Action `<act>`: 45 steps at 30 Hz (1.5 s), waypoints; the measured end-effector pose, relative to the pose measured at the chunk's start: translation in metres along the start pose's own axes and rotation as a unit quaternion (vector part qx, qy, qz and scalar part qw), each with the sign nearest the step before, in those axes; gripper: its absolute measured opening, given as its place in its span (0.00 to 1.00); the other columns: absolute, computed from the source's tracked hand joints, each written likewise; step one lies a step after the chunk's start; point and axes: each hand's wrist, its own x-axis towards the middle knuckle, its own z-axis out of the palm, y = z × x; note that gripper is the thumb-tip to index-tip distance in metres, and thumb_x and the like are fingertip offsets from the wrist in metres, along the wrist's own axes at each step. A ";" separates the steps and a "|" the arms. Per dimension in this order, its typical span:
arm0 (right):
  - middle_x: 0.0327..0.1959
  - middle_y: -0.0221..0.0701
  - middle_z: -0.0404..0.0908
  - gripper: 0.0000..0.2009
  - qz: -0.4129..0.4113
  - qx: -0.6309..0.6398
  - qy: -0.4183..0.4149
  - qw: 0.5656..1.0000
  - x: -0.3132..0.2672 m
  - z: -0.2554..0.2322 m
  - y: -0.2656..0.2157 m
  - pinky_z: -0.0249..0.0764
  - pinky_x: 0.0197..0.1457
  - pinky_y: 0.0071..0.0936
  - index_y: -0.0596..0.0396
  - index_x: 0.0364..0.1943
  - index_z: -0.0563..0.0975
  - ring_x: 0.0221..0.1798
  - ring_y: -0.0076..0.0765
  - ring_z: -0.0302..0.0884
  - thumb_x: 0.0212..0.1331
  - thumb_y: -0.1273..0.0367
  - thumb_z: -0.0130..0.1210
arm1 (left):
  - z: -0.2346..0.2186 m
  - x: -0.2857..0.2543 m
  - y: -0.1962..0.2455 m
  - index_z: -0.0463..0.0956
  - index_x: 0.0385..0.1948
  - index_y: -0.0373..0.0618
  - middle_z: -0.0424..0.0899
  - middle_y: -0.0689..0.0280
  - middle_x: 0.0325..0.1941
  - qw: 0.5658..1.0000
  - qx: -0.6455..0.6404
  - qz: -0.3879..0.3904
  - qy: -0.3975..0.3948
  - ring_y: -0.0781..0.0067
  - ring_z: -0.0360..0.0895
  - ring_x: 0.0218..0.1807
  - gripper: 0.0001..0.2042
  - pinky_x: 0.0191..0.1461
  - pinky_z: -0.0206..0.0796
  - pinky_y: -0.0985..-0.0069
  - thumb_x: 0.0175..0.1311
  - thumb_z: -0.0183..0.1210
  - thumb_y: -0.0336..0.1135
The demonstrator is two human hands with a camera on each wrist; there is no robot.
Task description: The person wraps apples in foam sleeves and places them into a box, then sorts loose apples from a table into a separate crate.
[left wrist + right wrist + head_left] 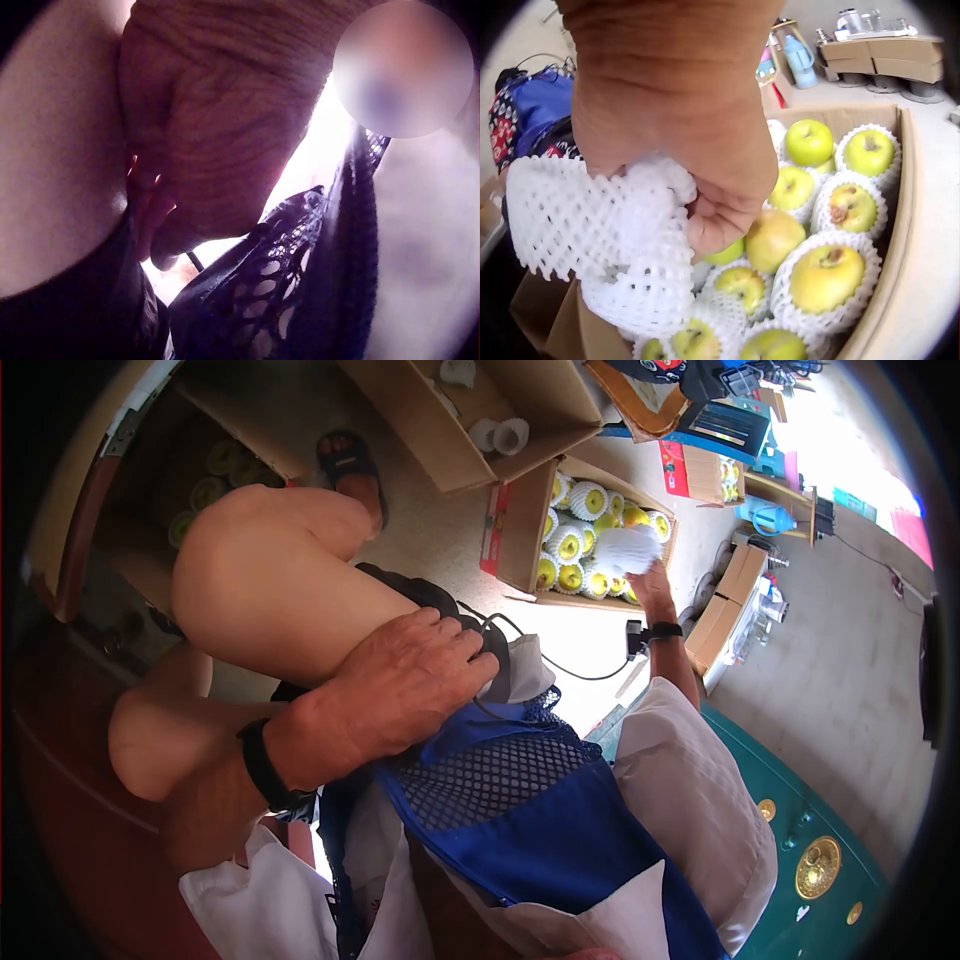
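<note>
In the head view my right hand [655, 592] is over a cardboard box [520, 530] of yellow-green apples. Its fingers grip white foam netting [628, 548]. The right wrist view shows that netting [622, 232] bunched in my right hand [682, 142], above the left part of the box [900, 247]; whether anything is inside the netting cannot be told. Apples in net sleeves, such as one yellow apple [826, 277], lie beside the fingers, and a bare green apple [808, 142] is farther back. My left hand [400, 680] rests on the thigh with loosely bent fingers; its palm side [217, 120] fills the left wrist view.
Another open carton [440, 420] with a few foam nets [510, 436] stands beyond the apple box. More sleeved fruit sits in a dark carton at the left. A blue thermos [800, 61] and a long cardboard box [881, 58] are behind. A black cable [590, 677] hangs between the arms.
</note>
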 end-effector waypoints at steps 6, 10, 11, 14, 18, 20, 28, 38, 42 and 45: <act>0.41 0.25 0.82 0.19 -0.011 -0.267 0.021 0.963 0.012 0.080 0.026 0.76 0.38 0.27 0.53 0.50 0.80 0.39 0.26 0.79 0.57 0.60 0.67 | -0.003 0.000 -0.001 0.77 0.36 0.46 0.78 0.64 0.35 1.000 0.010 0.002 -0.008 0.63 0.78 0.43 0.07 0.53 0.68 0.67 0.56 0.58 0.27; 0.43 0.30 0.90 0.16 -0.086 -0.371 0.110 0.918 0.030 0.101 0.043 0.78 0.53 0.28 0.57 0.48 0.85 0.48 0.33 0.86 0.59 0.63 0.64 | -0.003 -0.001 0.000 0.77 0.35 0.46 0.78 0.64 0.35 1.000 0.003 0.002 -0.003 0.63 0.78 0.43 0.06 0.53 0.69 0.66 0.56 0.58 0.27; 0.44 0.31 0.91 0.15 -0.075 -0.294 0.108 0.947 0.028 0.103 0.045 0.77 0.56 0.28 0.56 0.47 0.86 0.51 0.34 0.87 0.60 0.64 0.63 | -0.003 -0.002 0.001 0.77 0.35 0.45 0.78 0.64 0.35 1.000 0.001 0.002 -0.003 0.63 0.78 0.43 0.06 0.52 0.69 0.66 0.56 0.58 0.27; 0.39 0.30 0.90 0.11 -0.014 -0.394 0.166 0.904 0.021 0.108 0.035 0.76 0.50 0.27 0.56 0.40 0.87 0.47 0.30 0.85 0.60 0.64 0.63 | -0.002 -0.001 0.002 0.77 0.35 0.45 0.78 0.63 0.35 1.000 0.016 0.001 -0.006 0.63 0.78 0.43 0.06 0.52 0.69 0.66 0.56 0.58 0.27; 0.37 0.24 0.86 0.10 -0.062 -0.193 0.014 0.979 0.039 0.024 0.054 0.76 0.47 0.27 0.55 0.44 0.84 0.42 0.25 0.83 0.64 0.66 0.60 | -0.001 -0.003 0.000 0.77 0.35 0.45 0.78 0.63 0.34 1.000 0.012 -0.006 0.003 0.62 0.78 0.43 0.06 0.52 0.69 0.66 0.56 0.58 0.27; 0.44 0.23 0.86 0.12 -0.047 0.023 -0.022 0.998 0.036 0.017 0.047 0.77 0.53 0.28 0.53 0.52 0.81 0.45 0.26 0.83 0.68 0.65 0.59 | -0.001 -0.003 0.000 0.77 0.36 0.45 0.78 0.63 0.34 1.000 0.005 -0.009 0.005 0.62 0.78 0.43 0.07 0.52 0.69 0.66 0.56 0.58 0.27; 0.47 0.26 0.84 0.11 -0.314 -0.521 -0.006 0.794 0.056 0.012 -0.001 0.77 0.52 0.33 0.53 0.51 0.80 0.52 0.31 0.81 0.65 0.71 0.62 | 0.000 -0.002 0.001 0.77 0.36 0.45 0.78 0.63 0.35 1.000 0.005 0.001 0.003 0.62 0.78 0.44 0.06 0.53 0.69 0.66 0.57 0.57 0.28; 0.39 0.38 0.90 0.19 -0.118 -0.523 0.176 0.826 0.084 0.127 -0.045 0.79 0.53 0.40 0.43 0.44 0.86 0.47 0.50 0.88 0.45 0.57 0.64 | -0.004 -0.002 0.001 0.77 0.36 0.45 0.78 0.63 0.35 1.000 -0.001 -0.005 -0.005 0.63 0.78 0.43 0.05 0.53 0.68 0.66 0.58 0.56 0.28; 0.44 0.36 0.90 0.23 -0.158 -0.499 0.203 0.827 0.081 0.114 -0.044 0.80 0.53 0.38 0.47 0.49 0.82 0.48 0.46 0.88 0.45 0.59 0.67 | -0.003 -0.002 0.000 0.77 0.36 0.45 0.78 0.63 0.35 1.000 -0.003 -0.005 -0.005 0.63 0.78 0.43 0.05 0.53 0.68 0.66 0.59 0.56 0.28; 0.42 0.35 0.90 0.22 -0.208 -0.380 0.214 0.876 0.076 0.103 -0.040 0.80 0.52 0.37 0.48 0.48 0.82 0.46 0.44 0.88 0.45 0.61 0.68 | -0.003 -0.001 0.000 0.77 0.35 0.45 0.78 0.63 0.35 1.000 0.000 -0.008 -0.006 0.63 0.78 0.43 0.05 0.53 0.68 0.66 0.59 0.56 0.28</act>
